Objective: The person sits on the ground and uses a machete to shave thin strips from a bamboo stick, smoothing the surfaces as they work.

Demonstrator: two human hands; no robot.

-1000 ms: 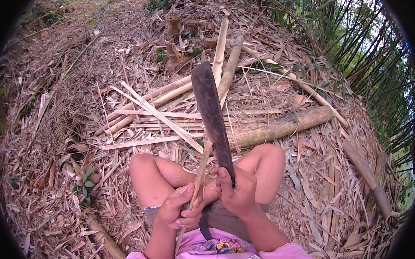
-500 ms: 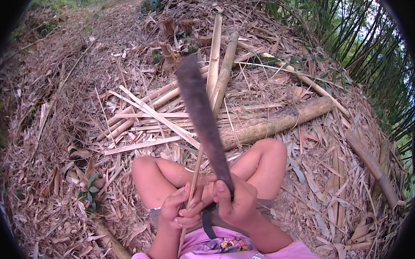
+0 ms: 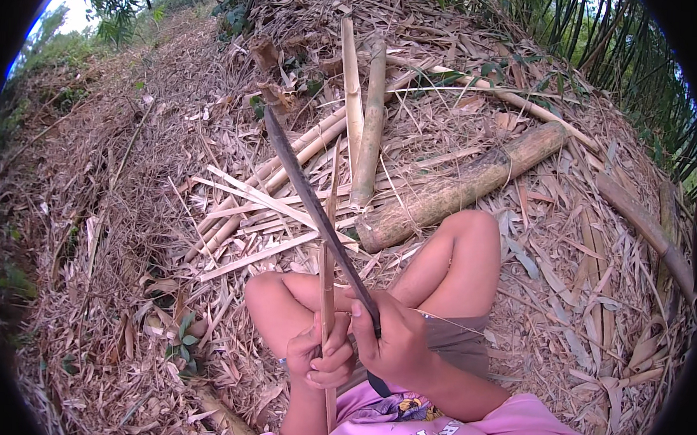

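My left hand (image 3: 321, 355) is closed around a long, pale bamboo strip (image 3: 327, 286), which stands nearly upright above my crossed legs. Its lower end reaches down to my pink shirt. In my right hand (image 3: 394, 340) is the handle of a machete, mostly hidden by the fingers. The dark machete blade (image 3: 309, 199) slants up and to the left, seen nearly edge-on. It crosses in front of the strip above my hands; whether the two touch, I cannot tell. Both hands are close together over my lap.
A thick bamboo pole (image 3: 470, 184) lies just beyond my knees. Left of it are several split bamboo strips (image 3: 260, 200). Farther off lie a split bamboo half (image 3: 351, 93) and a round bamboo piece (image 3: 373, 125). Another pole (image 3: 648, 224) lies at the right, among dry leaves.
The machete blade has turned from showing its broad side to nearly edge-on and leans farther left. The bamboo strip has turned to show a wider face. The whole view has shifted slightly.
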